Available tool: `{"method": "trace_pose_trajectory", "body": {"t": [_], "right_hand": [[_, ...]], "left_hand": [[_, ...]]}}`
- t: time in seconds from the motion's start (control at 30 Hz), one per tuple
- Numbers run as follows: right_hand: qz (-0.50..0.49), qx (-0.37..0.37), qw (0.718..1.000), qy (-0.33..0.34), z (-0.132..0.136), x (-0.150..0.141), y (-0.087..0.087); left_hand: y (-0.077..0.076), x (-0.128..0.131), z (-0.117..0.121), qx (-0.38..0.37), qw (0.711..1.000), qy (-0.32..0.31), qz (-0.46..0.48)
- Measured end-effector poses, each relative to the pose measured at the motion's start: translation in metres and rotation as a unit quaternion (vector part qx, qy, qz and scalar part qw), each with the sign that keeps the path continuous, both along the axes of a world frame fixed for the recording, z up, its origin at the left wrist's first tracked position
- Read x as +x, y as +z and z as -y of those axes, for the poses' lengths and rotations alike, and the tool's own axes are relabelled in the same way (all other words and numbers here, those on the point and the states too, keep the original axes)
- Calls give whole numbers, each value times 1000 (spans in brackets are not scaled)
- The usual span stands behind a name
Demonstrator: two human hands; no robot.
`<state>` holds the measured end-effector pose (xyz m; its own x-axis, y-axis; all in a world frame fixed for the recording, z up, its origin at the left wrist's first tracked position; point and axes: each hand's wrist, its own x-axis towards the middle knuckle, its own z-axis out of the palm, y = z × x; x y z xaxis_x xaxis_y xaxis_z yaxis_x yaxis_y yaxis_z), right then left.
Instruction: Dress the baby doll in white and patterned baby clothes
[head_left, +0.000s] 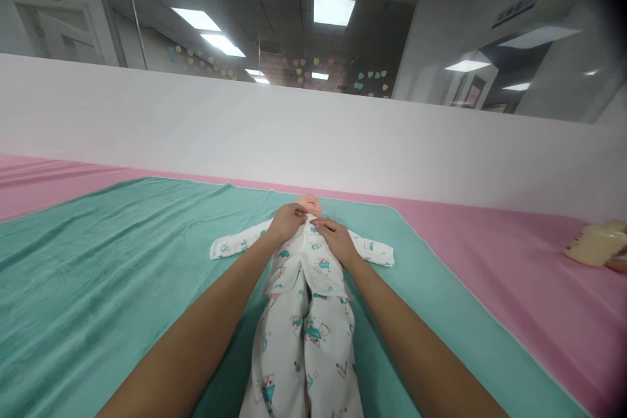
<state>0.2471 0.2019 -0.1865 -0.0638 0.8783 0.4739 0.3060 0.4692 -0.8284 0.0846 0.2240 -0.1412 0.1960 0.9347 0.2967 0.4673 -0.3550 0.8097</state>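
Note:
A baby doll [309, 204] lies on its back, its head pointing away from me. It wears a white printed shirt [321, 266] with long sleeves spread to both sides, and matching trousers [284, 339]. At the collar, my left hand [289, 221] is closed, its fingertips pinching the shirt's edge just below the doll's chin. My right hand [337, 239] has its bent fingers on the other side of the collar, gripping the cloth there. The shirt's front edges part toward the hem. My fingers partly cover the neckline.
A teal blanket [147, 261] with some creases lies under the doll, over a pink sheet [470, 248]. A white wall panel [245, 130] with a glass window above rises behind. At the far right edge sits a pale yellow object [595, 245], partly cut off.

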Motion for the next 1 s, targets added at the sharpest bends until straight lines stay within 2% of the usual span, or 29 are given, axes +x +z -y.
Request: {"method": "trace_pose_trajectory", "body": {"t": [0.17, 0.33, 0.47, 0.73, 1.0], "right_hand": [[-44, -27, 999, 11, -1, 0, -3], [-56, -13, 998, 18, 0, -1, -2], [-61, -1, 998, 24, 0, -2, -2], [-39, 11, 999, 29, 1, -2, -2], [-26, 17, 999, 27, 4, -3, 0]], "left_hand": [[-8, 0, -8, 55, 998, -5, -1], [-14, 2, -12, -17, 992, -24, 120], [-13, 3, -11, -47, 984, -32, 167], [-4, -2, -4, -35, 994, -57, 87], [0, -1, 0, -30, 994, -85, 53]]}}
